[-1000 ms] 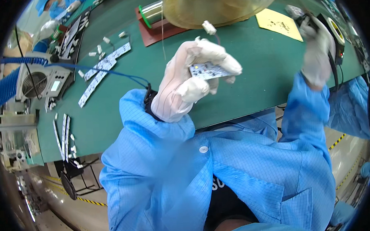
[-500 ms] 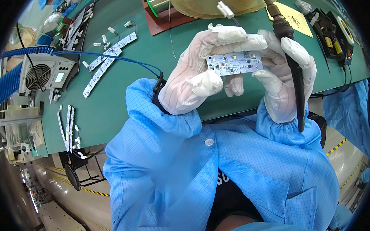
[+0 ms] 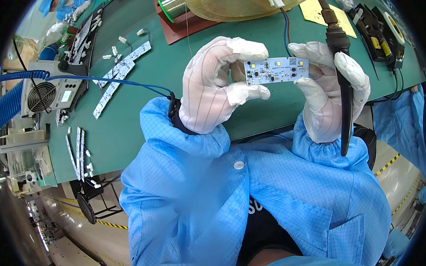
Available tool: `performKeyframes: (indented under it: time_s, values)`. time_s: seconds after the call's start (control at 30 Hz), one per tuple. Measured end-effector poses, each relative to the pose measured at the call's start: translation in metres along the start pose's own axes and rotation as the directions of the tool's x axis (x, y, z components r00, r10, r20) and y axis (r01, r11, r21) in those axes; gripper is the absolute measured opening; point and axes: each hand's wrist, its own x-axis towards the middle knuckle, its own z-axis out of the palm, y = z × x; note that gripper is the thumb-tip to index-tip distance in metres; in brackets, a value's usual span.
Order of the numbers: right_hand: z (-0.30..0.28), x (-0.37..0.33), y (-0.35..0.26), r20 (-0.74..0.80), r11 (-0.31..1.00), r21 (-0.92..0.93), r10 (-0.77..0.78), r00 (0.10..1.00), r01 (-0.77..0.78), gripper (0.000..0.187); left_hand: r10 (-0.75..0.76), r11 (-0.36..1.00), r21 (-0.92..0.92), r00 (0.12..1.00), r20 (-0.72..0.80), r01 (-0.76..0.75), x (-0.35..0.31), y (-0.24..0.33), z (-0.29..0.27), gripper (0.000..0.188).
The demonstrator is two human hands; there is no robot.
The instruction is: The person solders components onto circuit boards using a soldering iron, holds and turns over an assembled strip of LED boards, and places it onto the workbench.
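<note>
Both gloved hands, left hand (image 3: 215, 85) and right hand (image 3: 327, 92), pinch the small white LED circuit board (image 3: 277, 70) above the green bench (image 3: 140, 103); right fingers also grip the black soldering iron (image 3: 342, 80). Board looks populated; soldering seemingly pending.

Both forearms rise from the lower edge in blue sleeves, hands in white gloves. Left hand (image 3: 211, 85) is raised with palm toward the camera, fingers (image 3: 247, 50) curled and pinched against the thumb. Right hand (image 3: 330, 90) stands opposite at the same height, fingers closed.
</note>
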Motion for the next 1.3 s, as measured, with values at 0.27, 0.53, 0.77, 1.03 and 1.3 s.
performKeyframes:
  time_s: [0.27,0.53,0.77,1.03,1.3]
  values:
    - [0.001,-0.001,-0.001,0.005,0.999,-0.029,-0.015,1.000,0.016,0.056,0.000,1.000,-0.028,1.000,-0.023,-0.001,0.000,0.001,0.002,0.048]
    - [0.001,-0.004,-0.003,-0.022,0.999,-0.039,0.018,1.000,-0.019,0.056,0.037,0.991,0.126,0.992,0.123,-0.052,-0.003,0.000,-0.007,0.054]
    - [-0.003,-0.005,-0.003,-0.003,0.994,-0.106,0.006,1.000,-0.006,0.057,0.134,0.987,0.084,0.991,0.025,-0.136,0.000,-0.004,0.001,0.040]
    - [-0.001,-0.006,-0.002,-0.034,0.998,-0.063,0.009,0.999,-0.011,0.056,0.083,0.978,0.178,0.985,0.151,-0.110,-0.002,0.001,-0.006,0.047]
    - [-0.002,-0.005,-0.005,-0.013,0.998,-0.065,0.022,1.000,-0.023,0.055,0.120,0.974,0.187,0.991,0.061,-0.129,-0.002,0.000,-0.001,0.048]
